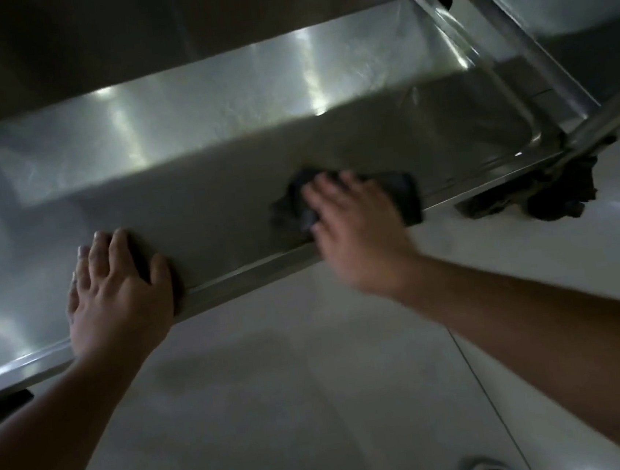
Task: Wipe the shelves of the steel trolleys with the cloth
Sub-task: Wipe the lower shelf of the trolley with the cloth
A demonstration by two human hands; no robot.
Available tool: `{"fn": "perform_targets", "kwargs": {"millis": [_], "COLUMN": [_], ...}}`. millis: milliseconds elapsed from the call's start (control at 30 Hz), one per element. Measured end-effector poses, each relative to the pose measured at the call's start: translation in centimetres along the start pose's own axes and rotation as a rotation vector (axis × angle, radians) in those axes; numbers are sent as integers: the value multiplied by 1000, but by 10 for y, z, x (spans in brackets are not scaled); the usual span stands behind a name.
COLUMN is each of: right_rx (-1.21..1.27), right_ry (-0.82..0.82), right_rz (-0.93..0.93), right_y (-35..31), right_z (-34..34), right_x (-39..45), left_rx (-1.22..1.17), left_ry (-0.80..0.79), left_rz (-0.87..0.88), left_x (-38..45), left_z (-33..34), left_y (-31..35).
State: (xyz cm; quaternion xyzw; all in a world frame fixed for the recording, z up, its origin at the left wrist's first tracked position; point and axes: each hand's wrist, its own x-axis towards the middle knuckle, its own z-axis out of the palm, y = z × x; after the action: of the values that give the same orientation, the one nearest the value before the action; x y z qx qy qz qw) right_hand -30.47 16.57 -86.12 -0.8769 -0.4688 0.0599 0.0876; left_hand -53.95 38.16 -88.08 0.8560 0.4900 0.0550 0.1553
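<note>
Right hand: my right hand (pixel 353 222) lay flat on the dark cloth (pixel 404 198), fingers spread and straight, pressing it down onto the steel shelf (pixel 184 141) close to the near rim, toward the shelf's right end. The hand was blurred, so I judged it was in mid-stroke.
Left hand: my left hand (pixel 114 282) rested palm down over the near rim (pixel 244 276) of the same shelf, fingers straight and holding nothing, well apart from the right hand. I took it to be steadying the trolley.
Cloth: it was bunched under my palm, with one flap out to the right and a crumpled part to the left of my fingers.
Shelf: a shallow tray with raised edges; its far half caught bright streaks of light, its near half sat in shadow under the shelf above.
Trolley frame: a steel upright (pixel 534 58) rose by the far right corner, and something dark and ragged (pixel 548 190) sat at the near right corner; I could not tell what it was.
Doing it well: I judged the stroke should keep the palm flat, run long overlapping passes along the shelf, and work into the corners and the fold under the rim, while the left hand kept the trolley from rolling.
Floor: pale tiles (pixel 300 408) lay below.
</note>
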Motion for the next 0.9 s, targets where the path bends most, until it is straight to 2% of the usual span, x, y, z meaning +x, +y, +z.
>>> {"fn": "perform_targets", "kwargs": {"millis": [67, 133, 200, 300, 400, 500, 567, 667, 800, 900], "right_rx": [92, 171, 169, 62, 13, -14, -5, 25, -6, 27], "right_ry": [-71, -130, -84, 35, 83, 34, 18, 36, -41, -139], "right_rz": [-243, -307, -186, 196, 490, 628, 634, 492, -17, -349], "right_y": [-46, -47, -9, 88, 192, 246, 237, 169, 45, -7], "right_z": [12, 10, 1, -18, -44, -61, -58, -44, -13, 4], "right_x": [-8, -2, 11, 32, 56, 93, 118, 136, 113, 82], "left_rx": [4, 7, 22, 38, 51, 52, 57, 52, 33, 49], "left_ry": [14, 25, 31, 48, 62, 78, 66, 30, 23, 24], "left_rz": [15, 24, 43, 37, 29, 35, 32, 29, 24, 19], "left_x": [2, 6, 9, 10, 8, 5, 2, 0, -2, -2], "left_z": [2, 4, 7, 10, 11, 10, 8, 4, 0, 0], "left_y": [-4, -10, -13, -13, -11, -9, -6, 0, 3, 3]}}
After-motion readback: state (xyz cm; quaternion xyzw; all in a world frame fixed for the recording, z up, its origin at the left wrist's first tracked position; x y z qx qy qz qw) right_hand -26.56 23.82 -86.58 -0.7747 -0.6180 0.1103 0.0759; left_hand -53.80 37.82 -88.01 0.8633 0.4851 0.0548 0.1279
